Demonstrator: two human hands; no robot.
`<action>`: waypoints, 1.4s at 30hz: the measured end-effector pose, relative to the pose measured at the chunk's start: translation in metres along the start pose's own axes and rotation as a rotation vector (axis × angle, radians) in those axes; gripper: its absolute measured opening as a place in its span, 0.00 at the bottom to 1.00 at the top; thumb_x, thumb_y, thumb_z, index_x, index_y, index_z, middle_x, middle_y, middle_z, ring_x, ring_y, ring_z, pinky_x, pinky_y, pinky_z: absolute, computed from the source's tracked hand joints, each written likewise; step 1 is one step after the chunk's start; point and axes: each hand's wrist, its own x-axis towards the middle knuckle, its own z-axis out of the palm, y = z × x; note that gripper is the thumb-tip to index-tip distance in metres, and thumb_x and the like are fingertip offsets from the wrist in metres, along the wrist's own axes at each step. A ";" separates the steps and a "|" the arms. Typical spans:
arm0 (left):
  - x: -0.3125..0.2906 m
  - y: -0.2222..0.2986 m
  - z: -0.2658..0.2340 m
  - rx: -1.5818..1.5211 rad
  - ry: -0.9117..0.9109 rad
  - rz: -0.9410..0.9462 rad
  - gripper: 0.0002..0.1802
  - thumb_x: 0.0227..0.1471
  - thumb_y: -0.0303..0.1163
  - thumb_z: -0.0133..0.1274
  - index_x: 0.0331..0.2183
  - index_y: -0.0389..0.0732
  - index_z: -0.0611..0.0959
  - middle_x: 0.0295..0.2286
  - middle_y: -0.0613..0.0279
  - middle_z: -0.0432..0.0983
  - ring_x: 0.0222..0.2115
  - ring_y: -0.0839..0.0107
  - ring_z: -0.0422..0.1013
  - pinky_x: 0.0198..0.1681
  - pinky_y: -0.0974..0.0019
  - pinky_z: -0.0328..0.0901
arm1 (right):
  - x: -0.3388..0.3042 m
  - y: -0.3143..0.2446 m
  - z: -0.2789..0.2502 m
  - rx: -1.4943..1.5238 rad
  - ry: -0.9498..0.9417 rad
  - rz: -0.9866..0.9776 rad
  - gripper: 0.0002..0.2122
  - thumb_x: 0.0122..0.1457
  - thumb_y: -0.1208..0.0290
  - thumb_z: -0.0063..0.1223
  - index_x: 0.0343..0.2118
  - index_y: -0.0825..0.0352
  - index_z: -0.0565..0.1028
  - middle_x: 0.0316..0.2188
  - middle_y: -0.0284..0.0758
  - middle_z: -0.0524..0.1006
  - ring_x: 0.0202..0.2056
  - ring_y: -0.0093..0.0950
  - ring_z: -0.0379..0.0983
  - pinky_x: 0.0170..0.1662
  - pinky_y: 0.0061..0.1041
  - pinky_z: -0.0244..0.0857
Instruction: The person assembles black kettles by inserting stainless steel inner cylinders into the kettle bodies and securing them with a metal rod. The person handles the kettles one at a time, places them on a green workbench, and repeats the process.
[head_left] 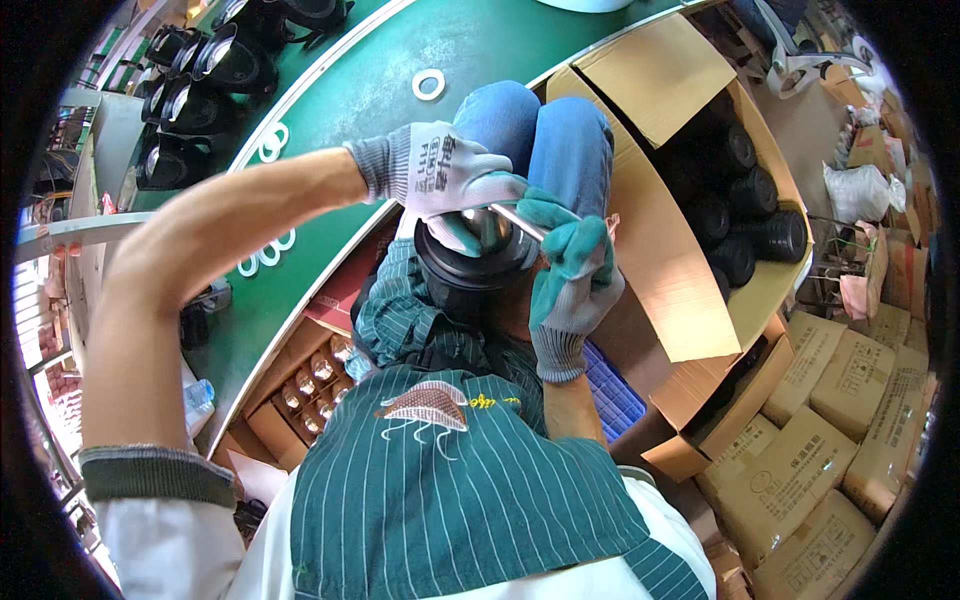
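Observation:
A black round housing rests at my lap, with a shiny silver dome showing in its top. My left hand, in a white knit glove with green palm coating, is bent over the dome; its thumb presses on the near side and its fingers curl around the edge. My right hand, gloved alike, is closed around a slim metallic rod that reaches across toward the left fingers. The rod's right end is hidden in the right hand. Part of the housing is covered by the left hand.
White rings lie on the green table. Black lamp-like housings stand at far left. An open carton at right holds ribbed black parts. Shiny bulbs fill a box at left. Cartons are stacked lower right.

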 end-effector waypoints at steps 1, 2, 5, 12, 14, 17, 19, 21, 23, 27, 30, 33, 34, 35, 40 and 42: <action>0.000 0.001 0.000 0.051 -0.003 -0.007 0.52 0.45 0.72 0.57 0.57 0.42 0.67 0.41 0.54 0.73 0.35 0.51 0.78 0.33 0.55 0.75 | 0.003 -0.004 0.008 -0.022 0.067 0.003 0.23 0.75 0.56 0.39 0.25 0.67 0.68 0.27 0.38 0.78 0.32 0.22 0.73 0.40 0.22 0.64; -0.001 -0.005 0.000 0.096 0.072 -0.006 0.50 0.45 0.76 0.53 0.54 0.44 0.71 0.41 0.56 0.74 0.31 0.57 0.78 0.29 0.60 0.75 | 0.009 -0.002 0.008 -0.052 0.066 0.099 0.23 0.75 0.56 0.39 0.25 0.67 0.68 0.28 0.41 0.79 0.33 0.23 0.75 0.43 0.24 0.65; 0.000 0.003 -0.005 0.059 -0.021 -0.194 0.53 0.43 0.78 0.54 0.55 0.44 0.72 0.40 0.58 0.76 0.32 0.61 0.79 0.34 0.59 0.77 | 0.021 0.013 -0.014 -0.062 -0.091 0.228 0.17 0.72 0.58 0.45 0.46 0.72 0.70 0.50 0.48 0.76 0.50 0.32 0.73 0.57 0.32 0.65; -0.079 0.007 0.012 -0.447 0.646 -1.214 0.32 0.53 0.51 0.64 0.50 0.38 0.78 0.34 0.56 0.86 0.40 0.63 0.82 0.41 0.59 0.75 | 0.012 -0.003 -0.008 -0.925 -0.635 -0.149 0.52 0.43 0.27 0.61 0.66 0.60 0.64 0.68 0.48 0.60 0.68 0.50 0.55 0.69 0.55 0.46; -0.130 -0.003 0.043 -0.282 0.663 -1.491 0.29 0.54 0.50 0.63 0.49 0.39 0.79 0.32 0.57 0.86 0.37 0.61 0.83 0.42 0.57 0.74 | 0.017 -0.006 -0.002 -1.032 -0.664 -0.204 0.47 0.44 0.27 0.60 0.61 0.58 0.71 0.67 0.44 0.63 0.67 0.48 0.57 0.68 0.57 0.47; -0.179 0.006 0.056 -0.147 0.560 -1.704 0.23 0.58 0.48 0.59 0.45 0.39 0.82 0.31 0.58 0.86 0.32 0.61 0.82 0.38 0.60 0.73 | 0.020 -0.001 0.006 -1.055 -0.669 -0.264 0.39 0.47 0.32 0.61 0.55 0.59 0.77 0.62 0.41 0.70 0.64 0.44 0.63 0.66 0.58 0.50; -0.217 0.007 0.076 -0.133 0.489 -1.825 0.29 0.56 0.54 0.58 0.45 0.38 0.80 0.34 0.50 0.85 0.37 0.53 0.82 0.41 0.55 0.72 | 0.016 0.013 0.012 -1.036 -0.687 -0.248 0.34 0.47 0.37 0.65 0.51 0.59 0.80 0.56 0.40 0.76 0.61 0.41 0.68 0.65 0.58 0.54; -0.219 0.019 0.079 -0.119 0.457 -1.903 0.28 0.56 0.55 0.58 0.43 0.38 0.80 0.34 0.49 0.85 0.36 0.51 0.81 0.41 0.53 0.72 | 0.016 0.018 0.016 -1.011 -0.650 -0.310 0.29 0.50 0.42 0.65 0.48 0.61 0.81 0.51 0.39 0.80 0.55 0.39 0.75 0.64 0.56 0.57; -0.231 0.022 0.097 -0.108 0.426 -1.868 0.28 0.55 0.55 0.58 0.43 0.38 0.80 0.32 0.48 0.83 0.34 0.49 0.80 0.40 0.50 0.71 | 0.012 0.027 0.014 -0.962 -0.663 -0.347 0.27 0.52 0.43 0.63 0.46 0.62 0.81 0.52 0.38 0.79 0.55 0.38 0.74 0.64 0.57 0.57; -0.220 0.029 0.105 -0.021 0.325 -1.732 0.31 0.55 0.55 0.58 0.48 0.38 0.79 0.37 0.45 0.80 0.37 0.47 0.78 0.41 0.48 0.71 | 0.009 0.030 0.013 -0.914 -0.636 -0.411 0.25 0.50 0.46 0.66 0.43 0.62 0.82 0.50 0.40 0.80 0.50 0.38 0.77 0.64 0.50 0.61; -0.222 0.032 0.111 0.059 0.196 -1.697 0.38 0.56 0.56 0.57 0.58 0.39 0.73 0.44 0.43 0.77 0.42 0.46 0.77 0.43 0.48 0.71 | 0.014 0.022 0.011 -0.953 -0.670 -0.330 0.33 0.49 0.39 0.63 0.49 0.63 0.80 0.53 0.40 0.78 0.55 0.40 0.73 0.65 0.55 0.55; -0.233 0.037 0.119 0.142 0.197 -1.672 0.42 0.55 0.57 0.57 0.61 0.38 0.69 0.44 0.42 0.77 0.43 0.46 0.77 0.44 0.48 0.71 | 0.014 0.000 0.022 -1.058 -0.518 -0.219 0.44 0.42 0.29 0.62 0.55 0.62 0.76 0.56 0.40 0.74 0.62 0.44 0.65 0.64 0.55 0.50; -0.217 0.041 0.101 0.059 0.135 -1.724 0.47 0.55 0.58 0.57 0.63 0.35 0.66 0.46 0.41 0.75 0.45 0.46 0.76 0.44 0.49 0.72 | 0.009 0.000 0.021 -1.129 -0.539 -0.182 0.42 0.44 0.30 0.61 0.55 0.61 0.77 0.56 0.40 0.75 0.62 0.43 0.65 0.64 0.54 0.51; -0.205 0.046 0.094 0.075 0.185 -1.681 0.48 0.53 0.57 0.59 0.63 0.34 0.66 0.51 0.41 0.73 0.49 0.46 0.73 0.51 0.48 0.69 | 0.006 0.001 0.019 -1.199 -0.559 -0.142 0.40 0.46 0.31 0.60 0.54 0.60 0.78 0.56 0.40 0.75 0.62 0.42 0.64 0.64 0.52 0.52; -0.165 0.060 0.073 0.217 0.330 -1.360 0.44 0.52 0.47 0.62 0.63 0.35 0.66 0.57 0.40 0.68 0.59 0.44 0.64 0.64 0.45 0.56 | 0.015 -0.008 0.005 -1.081 -0.609 -0.255 0.33 0.49 0.40 0.65 0.51 0.62 0.81 0.54 0.41 0.78 0.60 0.45 0.70 0.62 0.49 0.59; -0.144 0.072 0.055 0.030 0.468 -1.209 0.41 0.51 0.39 0.64 0.62 0.36 0.68 0.56 0.41 0.69 0.59 0.44 0.64 0.65 0.48 0.57 | 0.028 -0.034 0.001 -1.056 -0.605 -0.296 0.34 0.48 0.44 0.69 0.52 0.66 0.80 0.55 0.43 0.78 0.60 0.47 0.71 0.64 0.49 0.58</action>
